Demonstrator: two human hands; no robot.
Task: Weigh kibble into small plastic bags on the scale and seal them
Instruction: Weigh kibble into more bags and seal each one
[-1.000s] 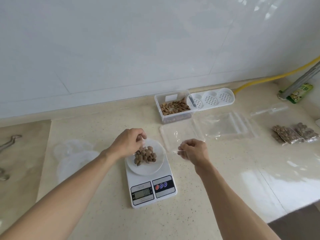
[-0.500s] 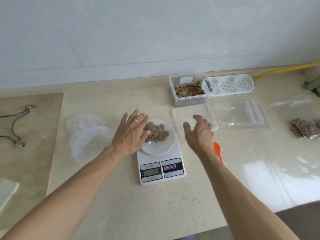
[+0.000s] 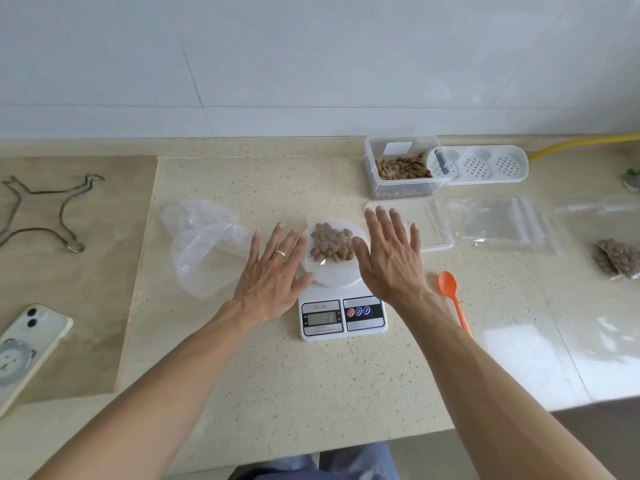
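A: From the head camera, where is the kibble?
B: A heap of kibble lies on the round white platform of the kitchen scale, mid-counter. The left hand and right hand flank it, fingers straight and spread, holding nothing; whether they touch the platform's rim I cannot tell.

A: Edges and free room?
B: The countertop has bare stone before the scale up to its near edge. An orange spoon lies just right of the right wrist. Behind it sit a clear lid, a kibble container and zip bags.

A: Anything hard to make out?
B: The display digits are unreadable. Filled bags and a phone are cut off at the frame sides. Crumpled plastic lies left, partly behind the left hand.
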